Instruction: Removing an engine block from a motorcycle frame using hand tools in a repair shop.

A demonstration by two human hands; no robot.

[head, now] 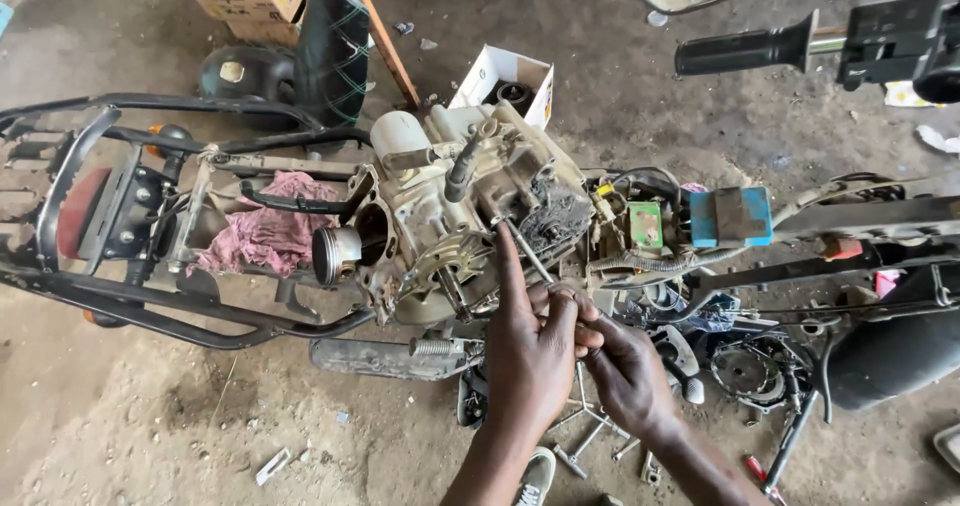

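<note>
1. Head view: my left hand [528, 351] was up against the grimy grey metal motorcycle engine [470, 216], index finger stretched out along its side and the other fingers curled in close around the lower end of a long thin steel rod [527, 251] sticking out of the casing.
2. My right hand [625, 371] was tucked just beside the left one, fingers pinched narrow on that same end of the rod. Couldn't tell exactly what was in the pinch, the left knuckles covered it.
3. The engine sat in the middle of the stripped black tubular bike frame [150, 301], with its round silver piston [335, 256] poking out on the left side.
4. A crumpled pink rag [265, 236] lay inside the frame, left of the piston.
5. A blue rectangular block [731, 216] and a small green box [645, 224] sat among the wiring to the right of the engine.
6. An open white cardboard box [505, 78] was on the dirt floor behind the engine.
</note>
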